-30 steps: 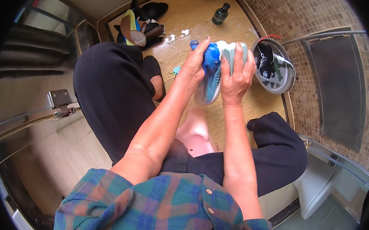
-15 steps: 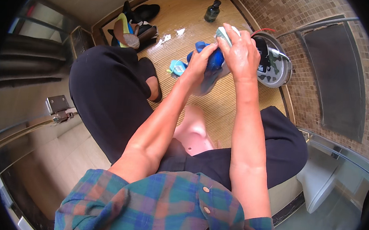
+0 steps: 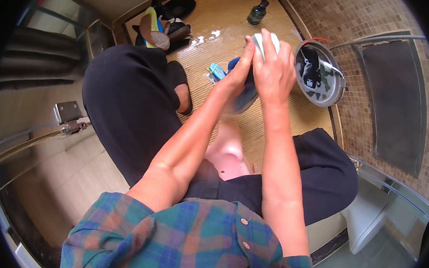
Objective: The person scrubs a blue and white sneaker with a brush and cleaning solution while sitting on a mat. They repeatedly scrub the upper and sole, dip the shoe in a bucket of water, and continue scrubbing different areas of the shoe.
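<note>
Both my hands are together above the ribbed mat, ahead of my knees. My right hand (image 3: 274, 71) is closed around a pale green-white block (image 3: 258, 45), whose kind I cannot make out. With thumb raised beside that block, my left hand (image 3: 236, 78) grips a dark blue item (image 3: 246, 97), mostly covered by the hands, so its kind is not clear. On the mat just left of the hands lies a light-blue packet (image 3: 217, 71).
A grey basin (image 3: 332, 98) holding a black shoe (image 3: 309, 66) stands at the right wall. A dark bottle (image 3: 257, 13) stands on the wet mat (image 3: 218, 14). Several shoes (image 3: 154, 35) are heaped far left. A pink stool (image 3: 229, 165) shows between my legs.
My hands have drawn closer together, and the right has shifted slightly left. The blue item has turned, so less of its bright blue shows. More of the basin is visible.
</note>
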